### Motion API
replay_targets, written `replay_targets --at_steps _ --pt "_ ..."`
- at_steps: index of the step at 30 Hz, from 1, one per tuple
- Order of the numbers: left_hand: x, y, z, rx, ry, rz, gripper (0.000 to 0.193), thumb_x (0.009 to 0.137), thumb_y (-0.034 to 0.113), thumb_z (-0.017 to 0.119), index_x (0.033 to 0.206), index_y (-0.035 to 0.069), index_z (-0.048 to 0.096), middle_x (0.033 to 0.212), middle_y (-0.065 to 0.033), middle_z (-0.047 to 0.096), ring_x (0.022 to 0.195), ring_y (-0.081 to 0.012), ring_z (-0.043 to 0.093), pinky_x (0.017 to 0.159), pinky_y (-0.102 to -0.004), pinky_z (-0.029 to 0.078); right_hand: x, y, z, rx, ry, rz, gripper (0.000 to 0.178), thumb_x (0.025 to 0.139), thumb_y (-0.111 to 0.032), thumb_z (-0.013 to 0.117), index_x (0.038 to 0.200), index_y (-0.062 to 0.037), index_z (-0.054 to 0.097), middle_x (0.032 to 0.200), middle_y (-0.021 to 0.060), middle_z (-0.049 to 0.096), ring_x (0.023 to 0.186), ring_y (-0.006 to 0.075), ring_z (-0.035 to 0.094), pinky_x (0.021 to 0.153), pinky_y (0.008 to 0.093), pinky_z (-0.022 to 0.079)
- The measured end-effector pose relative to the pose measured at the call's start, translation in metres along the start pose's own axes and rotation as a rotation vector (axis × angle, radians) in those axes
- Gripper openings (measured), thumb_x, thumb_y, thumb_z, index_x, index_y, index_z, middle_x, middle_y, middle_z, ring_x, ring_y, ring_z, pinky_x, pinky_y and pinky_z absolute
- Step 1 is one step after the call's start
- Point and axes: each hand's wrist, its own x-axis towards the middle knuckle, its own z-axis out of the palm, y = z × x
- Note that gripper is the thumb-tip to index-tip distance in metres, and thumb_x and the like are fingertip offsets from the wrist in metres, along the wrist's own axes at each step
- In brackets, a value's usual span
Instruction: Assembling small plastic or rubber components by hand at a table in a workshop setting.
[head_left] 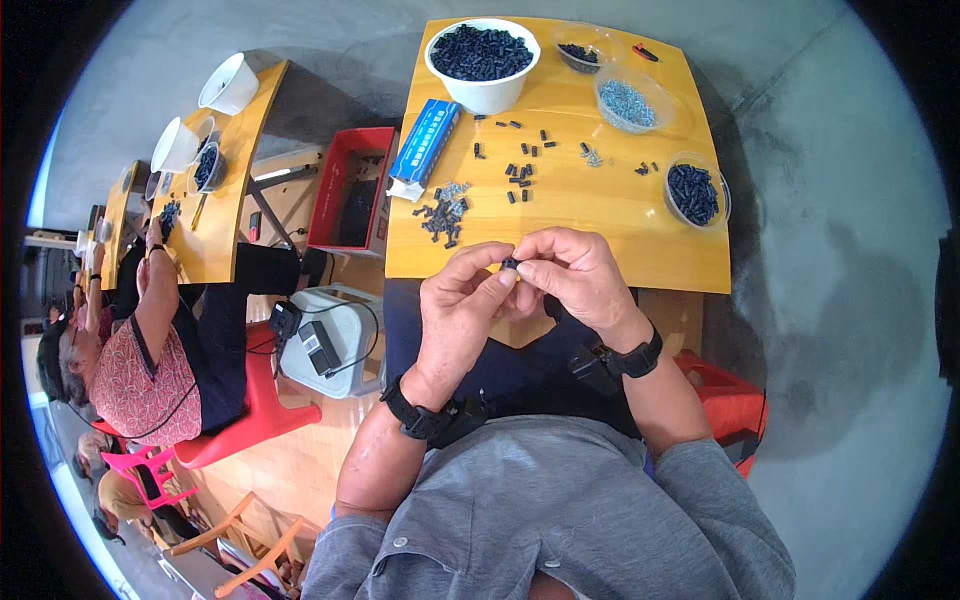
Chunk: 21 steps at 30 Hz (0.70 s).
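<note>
A small black plastic piece is pinched between the fingertips of my left hand and my right hand, just off the near edge of the yellow table. Its details are mostly hidden by my fingers. Beyond my left hand lies a pile of black pieces mixed with silvery screws. Several loose black pieces are scattered over the table's middle. A few small screws lie to their right, near some tiny dark bits.
A white tub heaped with black pieces stands at the back. Clear bowls hold screws and dark parts. A blue box lies at the left edge. A red crate and grey stool stand left; a seated person works beyond.
</note>
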Motion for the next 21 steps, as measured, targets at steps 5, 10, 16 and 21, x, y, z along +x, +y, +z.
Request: replay_targets --at_steps 5,10,16,21 --pt "-0.007 0.004 0.002 -0.062 -0.002 0.089 0.022 0.084 -0.009 0.058 0.104 -0.001 0.064 0.106 -0.0074 0.059 0.073 -0.0079 0.06 0.062 -0.02 0.05 -0.004 0.009 0.003 0.207 -0.023 0.007 0.011 0.091 0.0 0.053 0.101 0.0008 0.058 0.077 0.0068 0.063 0.062 0.0136 0.063 0.056 0.0243 0.051" --pt "-0.009 -0.002 -0.001 -0.049 0.016 0.183 0.02 0.084 -0.006 0.059 0.102 0.001 0.065 0.111 -0.0071 0.06 0.068 -0.0076 0.058 0.057 -0.0194 0.045 -0.007 0.01 0.013 0.445 -0.034 0.042 0.011 0.092 -0.003 0.052 0.101 0.0005 0.058 0.077 0.0052 0.062 0.06 0.0111 0.061 0.058 0.0225 0.051" --pt "-0.007 -0.004 0.0 -0.063 0.05 0.137 0.02 0.083 -0.007 0.06 0.1 0.002 0.066 0.114 -0.0079 0.058 0.077 -0.0083 0.058 0.063 -0.02 0.048 -0.006 0.017 0.015 0.499 -0.017 0.036 0.012 0.093 -0.005 0.052 0.102 0.0002 0.057 0.078 0.0062 0.063 0.06 0.0114 0.062 0.058 0.0235 0.052" --pt "-0.007 0.0 -0.003 -0.074 0.076 0.075 0.017 0.082 -0.006 0.062 0.097 0.002 0.067 0.114 -0.0083 0.057 0.088 -0.0098 0.058 0.074 -0.0215 0.049 -0.003 0.022 0.021 0.441 -0.005 0.084 0.012 0.092 -0.007 0.055 0.1 0.0006 0.058 0.079 0.007 0.063 0.06 0.0104 0.062 0.055 0.0218 0.051"
